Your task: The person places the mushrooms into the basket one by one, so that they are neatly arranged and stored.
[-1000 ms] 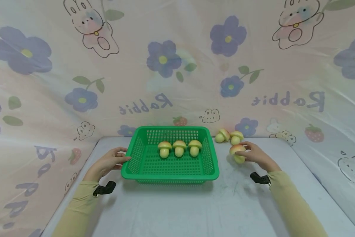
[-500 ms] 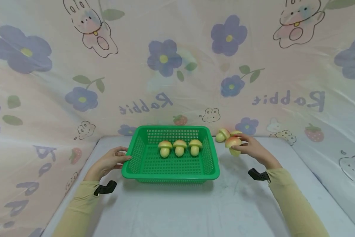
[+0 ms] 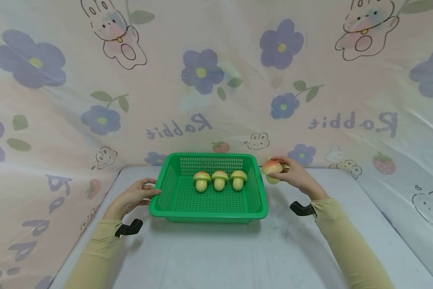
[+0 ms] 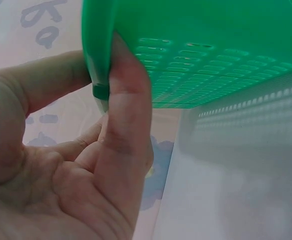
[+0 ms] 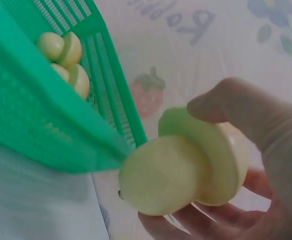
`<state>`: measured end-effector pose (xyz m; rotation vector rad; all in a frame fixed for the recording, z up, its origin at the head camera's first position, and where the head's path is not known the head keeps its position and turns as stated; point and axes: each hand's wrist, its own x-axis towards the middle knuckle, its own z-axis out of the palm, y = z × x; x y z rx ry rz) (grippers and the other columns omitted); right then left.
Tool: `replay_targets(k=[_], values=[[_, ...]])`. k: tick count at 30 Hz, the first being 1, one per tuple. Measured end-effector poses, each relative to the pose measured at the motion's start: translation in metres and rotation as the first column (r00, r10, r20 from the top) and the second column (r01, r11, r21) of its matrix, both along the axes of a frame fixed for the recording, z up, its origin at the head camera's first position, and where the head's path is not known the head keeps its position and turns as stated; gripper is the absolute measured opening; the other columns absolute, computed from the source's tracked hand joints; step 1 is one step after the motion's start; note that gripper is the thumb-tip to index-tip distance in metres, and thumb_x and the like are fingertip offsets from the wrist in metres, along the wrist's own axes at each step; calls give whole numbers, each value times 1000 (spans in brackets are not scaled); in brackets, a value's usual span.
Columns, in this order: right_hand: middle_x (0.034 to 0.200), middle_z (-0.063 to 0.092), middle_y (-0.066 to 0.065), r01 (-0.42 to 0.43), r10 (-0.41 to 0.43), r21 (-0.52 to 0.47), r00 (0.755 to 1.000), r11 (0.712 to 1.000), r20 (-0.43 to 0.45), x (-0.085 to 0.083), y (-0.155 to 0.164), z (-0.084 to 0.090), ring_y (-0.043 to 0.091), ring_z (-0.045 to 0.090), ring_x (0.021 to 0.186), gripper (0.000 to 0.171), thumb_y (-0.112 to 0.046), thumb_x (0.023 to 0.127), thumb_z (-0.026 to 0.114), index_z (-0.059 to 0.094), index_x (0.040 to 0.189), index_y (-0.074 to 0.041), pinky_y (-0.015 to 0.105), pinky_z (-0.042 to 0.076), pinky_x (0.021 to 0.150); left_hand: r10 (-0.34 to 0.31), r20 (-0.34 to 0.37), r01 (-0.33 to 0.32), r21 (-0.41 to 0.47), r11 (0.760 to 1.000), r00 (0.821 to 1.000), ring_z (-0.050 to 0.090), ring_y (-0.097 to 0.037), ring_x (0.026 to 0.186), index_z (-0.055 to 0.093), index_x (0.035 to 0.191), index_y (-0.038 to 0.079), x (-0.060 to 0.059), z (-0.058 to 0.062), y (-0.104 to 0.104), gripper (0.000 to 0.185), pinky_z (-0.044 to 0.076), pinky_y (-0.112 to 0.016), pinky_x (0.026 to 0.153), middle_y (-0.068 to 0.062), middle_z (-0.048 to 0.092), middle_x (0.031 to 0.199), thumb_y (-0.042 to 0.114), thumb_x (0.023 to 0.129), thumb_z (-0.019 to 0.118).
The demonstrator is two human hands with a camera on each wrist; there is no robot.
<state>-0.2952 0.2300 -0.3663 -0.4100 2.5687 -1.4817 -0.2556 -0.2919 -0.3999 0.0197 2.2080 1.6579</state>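
A green perforated plastic basket [image 3: 208,214] stands on the table, three toy mushrooms [image 3: 219,180] in a row inside it. My left hand [image 3: 134,197] pinches the basket's left rim; in the left wrist view the thumb and index finger [image 4: 128,100] close on either side of that rim. In my right hand [image 3: 297,176] is another mushroom [image 3: 272,167] with a reddish-yellow cap, just outside the basket's right rim. The right wrist view shows this mushroom [image 5: 161,175] between thumb and fingers, its pale stem toward the basket.
Behind the right hand, the mushrooms at the table's back edge are mostly hidden. A white cloth covers the table [image 3: 216,257]. A printed curtain [image 3: 238,108] with rabbits and flowers hangs close behind and along the sides.
My right hand has carried its mushroom left and slightly up, toward the basket's right rim, passing in front of the mushrooms behind. The left hand stays at the rim.
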Motion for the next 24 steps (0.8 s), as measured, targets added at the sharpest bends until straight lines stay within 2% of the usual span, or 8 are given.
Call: replay_targets(k=[5, 10, 15, 20, 24], values=[[132, 48, 18, -52, 52, 3, 999, 999, -10, -1, -20, 7, 33, 56, 104, 66, -21, 84, 76, 43, 139, -5, 36, 51, 79, 9, 10, -9, 6, 1000, 1000, 63, -22, 86, 33, 139, -3, 1, 1, 0, 61, 54, -38, 75, -16, 54, 105, 17, 92, 66], [136, 47, 13, -101, 103, 44, 994, 994, -41, -2, -37, 17, 33, 55, 109, 64, -22, 83, 77, 48, 137, -7, 42, 49, 84, 3, 10, -3, -2, 1000, 1000, 64, -21, 83, 34, 138, -1, -1, 1, 0, 60, 55, -35, 72, -14, 56, 101, 19, 92, 67], [135, 48, 12, -135, 139, 76, 989, 988, -53, -1, -57, 25, 35, 55, 111, 64, -25, 81, 78, 49, 137, -11, 42, 51, 81, 4, 11, -4, 0, 1000, 1000, 65, -22, 83, 34, 138, 0, -3, -2, 0, 59, 55, -33, 69, -13, 57, 100, 19, 92, 66], [134, 49, 13, -199, 202, 55, 978, 978, -59, -1, -78, 26, 33, 58, 104, 65, -22, 82, 77, 48, 138, -7, 41, 52, 77, 13, 10, -13, -6, 1000, 1000, 65, -22, 82, 35, 137, -1, -3, -3, 0, 57, 55, -32, 69, -13, 58, 99, 19, 93, 66], [129, 52, 9, -227, 230, 43, 972, 973, -52, -2, -94, 25, 28, 57, 104, 64, -22, 82, 78, 48, 136, -6, 41, 50, 80, 17, 7, -17, -10, 1000, 1000, 65, -21, 82, 36, 136, -1, -3, -4, 0, 57, 55, -32, 69, -13, 58, 99, 19, 92, 66]])
